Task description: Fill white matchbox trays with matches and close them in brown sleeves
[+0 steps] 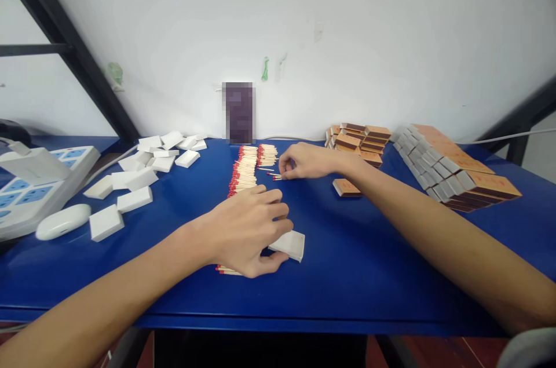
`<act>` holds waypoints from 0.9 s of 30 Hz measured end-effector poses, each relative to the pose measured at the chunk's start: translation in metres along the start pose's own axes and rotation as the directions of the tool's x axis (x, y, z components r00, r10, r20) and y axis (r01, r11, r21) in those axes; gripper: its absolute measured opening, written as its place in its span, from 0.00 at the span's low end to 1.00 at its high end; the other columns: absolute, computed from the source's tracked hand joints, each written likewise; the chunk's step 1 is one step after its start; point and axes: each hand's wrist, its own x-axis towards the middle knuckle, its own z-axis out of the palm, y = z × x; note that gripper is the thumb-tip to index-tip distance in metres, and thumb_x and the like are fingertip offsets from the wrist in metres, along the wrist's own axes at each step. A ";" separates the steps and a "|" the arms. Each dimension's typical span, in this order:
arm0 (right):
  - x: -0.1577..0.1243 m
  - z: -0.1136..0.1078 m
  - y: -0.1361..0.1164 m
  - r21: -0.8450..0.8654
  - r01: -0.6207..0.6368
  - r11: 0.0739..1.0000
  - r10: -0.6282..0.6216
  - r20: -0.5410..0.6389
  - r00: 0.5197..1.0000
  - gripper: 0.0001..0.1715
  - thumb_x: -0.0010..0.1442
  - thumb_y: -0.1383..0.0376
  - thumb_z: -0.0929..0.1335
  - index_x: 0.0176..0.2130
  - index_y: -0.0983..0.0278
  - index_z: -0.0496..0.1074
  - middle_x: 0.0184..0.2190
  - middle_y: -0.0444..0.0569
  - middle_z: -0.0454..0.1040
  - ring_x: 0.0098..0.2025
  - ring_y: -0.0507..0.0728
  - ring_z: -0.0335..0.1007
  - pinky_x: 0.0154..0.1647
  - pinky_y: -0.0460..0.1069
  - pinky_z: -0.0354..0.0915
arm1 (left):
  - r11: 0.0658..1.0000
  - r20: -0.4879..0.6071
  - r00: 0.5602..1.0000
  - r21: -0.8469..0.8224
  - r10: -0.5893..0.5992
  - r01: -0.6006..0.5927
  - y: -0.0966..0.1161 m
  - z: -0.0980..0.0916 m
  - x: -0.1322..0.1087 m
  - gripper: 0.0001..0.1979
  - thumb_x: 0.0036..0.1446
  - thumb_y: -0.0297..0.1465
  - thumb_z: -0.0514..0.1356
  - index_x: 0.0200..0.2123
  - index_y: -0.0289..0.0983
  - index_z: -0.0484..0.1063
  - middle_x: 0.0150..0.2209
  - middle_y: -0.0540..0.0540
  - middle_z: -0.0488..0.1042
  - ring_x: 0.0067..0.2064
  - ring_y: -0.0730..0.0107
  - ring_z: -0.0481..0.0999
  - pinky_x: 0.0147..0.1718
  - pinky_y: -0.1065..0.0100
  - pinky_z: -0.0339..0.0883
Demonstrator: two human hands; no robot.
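My left hand (249,229) is closed on a small white tray (293,244) lying on the blue table, its thumb at the near side and fingers over the far side. Beyond it, my right hand (299,162) pinches a few red-tipped matches (274,176) just above the tabletop. A long row of matches (244,171) runs under and past my left hand, with more match ends showing near its wrist. A shorter group of matches (266,155) lies beside the row's far end. One orange matchbox (346,187) rests below my right wrist.
White trays (134,199) are scattered at the left, near a white power strip (39,188) and a white case (63,221). Orange matchboxes (362,142) are piled at the back right, beside a larger stack (452,165). A pixelated dark rectangle (240,113) leans on the wall.
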 end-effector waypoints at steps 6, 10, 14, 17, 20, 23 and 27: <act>0.001 0.000 0.000 0.010 -0.011 1.000 0.011 0.004 1.000 0.09 0.56 0.67 0.65 0.33 0.67 0.75 0.30 0.48 0.77 0.29 0.52 0.67 0.32 0.46 0.58 | 0.998 0.052 0.998 -0.038 -0.048 0.050 0.002 0.003 0.001 0.13 0.59 0.39 0.57 0.37 0.36 0.76 0.29 0.47 0.72 0.34 0.64 0.68 0.34 0.62 0.58; 0.003 0.002 0.001 0.044 -0.011 0.999 0.011 -0.002 1.000 0.10 0.58 0.65 0.65 0.34 0.66 0.75 0.30 0.48 0.77 0.29 0.52 0.66 0.32 0.46 0.58 | 0.995 0.080 0.994 -0.053 -0.077 0.082 0.004 0.001 0.002 0.14 0.60 0.40 0.57 0.38 0.37 0.76 0.29 0.48 0.72 0.34 0.64 0.70 0.34 0.61 0.59; 0.006 0.007 0.001 0.085 -0.007 0.996 0.013 -0.060 0.998 0.12 0.59 0.62 0.65 0.34 0.66 0.75 0.29 0.47 0.76 0.29 0.51 0.66 0.31 0.46 0.57 | 0.993 0.108 0.990 -0.065 -0.094 0.101 0.004 0.001 0.003 0.15 0.60 0.41 0.57 0.38 0.37 0.76 0.31 0.48 0.72 0.34 0.63 0.71 0.35 0.61 0.60; 0.008 0.010 0.003 0.129 0.000 0.992 0.009 -0.071 0.997 0.12 0.58 0.60 0.66 0.35 0.66 0.75 0.29 0.47 0.76 0.29 0.51 0.67 0.31 0.46 0.58 | 0.992 0.124 0.987 -0.070 -0.099 0.108 0.004 0.001 0.004 0.14 0.60 0.41 0.57 0.39 0.37 0.76 0.31 0.48 0.72 0.34 0.63 0.72 0.35 0.61 0.60; 0.009 0.011 0.006 0.137 -0.007 0.991 0.019 -0.090 0.996 0.11 0.57 0.60 0.67 0.35 0.66 0.76 0.28 0.46 0.75 0.28 0.51 0.66 0.30 0.46 0.57 | 0.990 0.128 0.987 -0.088 -0.102 0.114 0.004 0.001 0.003 0.14 0.60 0.41 0.57 0.39 0.37 0.76 0.32 0.48 0.73 0.34 0.64 0.72 0.36 0.62 0.61; 0.008 0.010 0.011 0.142 -0.014 0.990 0.025 -0.078 0.997 0.11 0.56 0.60 0.68 0.34 0.66 0.76 0.25 0.45 0.74 0.26 0.51 0.65 0.29 0.46 0.57 | 0.987 0.124 0.987 -0.110 -0.103 0.117 0.003 0.002 0.003 0.14 0.61 0.41 0.56 0.39 0.38 0.75 0.33 0.48 0.73 0.34 0.64 0.73 0.36 0.62 0.60; 0.005 0.006 0.015 0.129 -0.011 0.992 0.016 -0.042 0.999 0.11 0.56 0.61 0.67 0.34 0.66 0.76 0.24 0.45 0.74 0.26 0.51 0.65 0.29 0.46 0.57 | 0.988 0.118 0.989 -0.112 -0.092 0.105 0.002 0.002 0.003 0.14 0.61 0.40 0.57 0.39 0.37 0.76 0.32 0.48 0.73 0.34 0.64 0.73 0.36 0.62 0.60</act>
